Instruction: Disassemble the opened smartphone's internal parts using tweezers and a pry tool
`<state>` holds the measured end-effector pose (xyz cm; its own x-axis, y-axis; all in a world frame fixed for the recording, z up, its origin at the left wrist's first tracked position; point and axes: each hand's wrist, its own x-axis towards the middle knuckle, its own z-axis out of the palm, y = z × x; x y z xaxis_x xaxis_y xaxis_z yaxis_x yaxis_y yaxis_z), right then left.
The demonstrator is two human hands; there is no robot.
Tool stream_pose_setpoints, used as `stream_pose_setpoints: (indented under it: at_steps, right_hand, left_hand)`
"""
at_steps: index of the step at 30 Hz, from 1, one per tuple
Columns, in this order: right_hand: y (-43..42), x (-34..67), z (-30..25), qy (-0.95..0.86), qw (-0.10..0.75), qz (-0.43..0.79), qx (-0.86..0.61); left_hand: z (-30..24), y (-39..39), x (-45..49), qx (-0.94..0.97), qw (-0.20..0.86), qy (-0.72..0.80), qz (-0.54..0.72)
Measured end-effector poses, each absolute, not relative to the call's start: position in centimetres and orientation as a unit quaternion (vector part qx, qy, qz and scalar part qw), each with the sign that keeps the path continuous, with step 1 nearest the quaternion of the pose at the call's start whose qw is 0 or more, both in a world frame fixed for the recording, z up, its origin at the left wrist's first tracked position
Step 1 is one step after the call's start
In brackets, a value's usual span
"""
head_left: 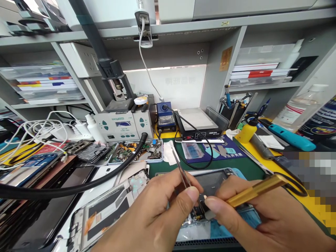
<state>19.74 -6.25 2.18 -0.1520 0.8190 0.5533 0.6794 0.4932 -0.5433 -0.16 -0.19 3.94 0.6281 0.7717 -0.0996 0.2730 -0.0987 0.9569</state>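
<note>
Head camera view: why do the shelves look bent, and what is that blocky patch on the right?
Head view: wide-lens distortion bows the shelf edge and tilts the uprights; the blocky patch is pixelated, hiding what lies there; the left hand on the tweezers and right hand on the gold tool loom large, fairly sharp.

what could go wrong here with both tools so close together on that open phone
1. The tweezers in the left hand and the gold-handled tool in the right hand meet at one small spot on the opened phone; a slip could damage nearby parts.
2. The tool's black cable loops beside the right hand and might snag, tugging the tip.
</note>
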Motion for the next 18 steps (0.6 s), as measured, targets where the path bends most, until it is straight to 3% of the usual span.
stream_pose_setpoints:
  at_steps: [18]
  right_hand:
    - [-6.40,20.07,2.62,-0.778,0.366,0.061,-0.507]
  left_hand:
    - [4.09,0.05,0.14,0.734,0.539,0.359,0.204]
